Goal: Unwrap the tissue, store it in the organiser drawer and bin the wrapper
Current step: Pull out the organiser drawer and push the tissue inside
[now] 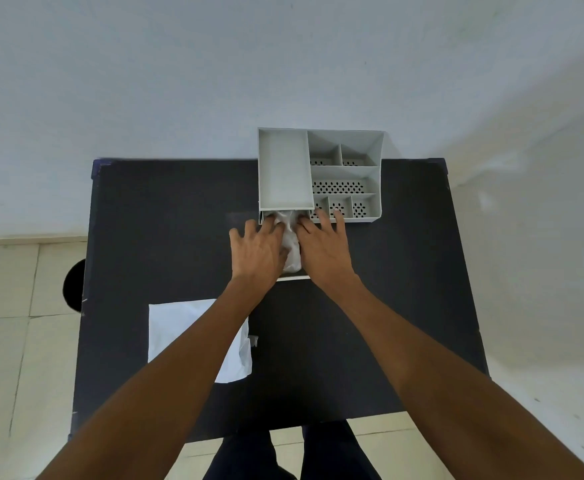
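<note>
Both hands lie flat, palms down, over the pulled-out drawer (pixel 294 278) of the grey organiser (pixel 320 174), which stands at the far edge of the dark table (pixel 166 220). The left hand (pixel 257 252) has its fingers spread wide and rests on the left side of the white tissue (pixel 291 249); the right hand (pixel 323 249) is spread likewise on the tissue's right side, its outer fingertips reaching the organiser's small perforated front compartments. Neither hand grips anything; both press down with fingers apart. The tissue sits bunched in the drawer between the two hands, partly covered by them. The white wrapper (pixel 166 327) lies flat on the near left of the table, crossed by the left forearm. No brand, label or legible writing shows on any item.
</note>
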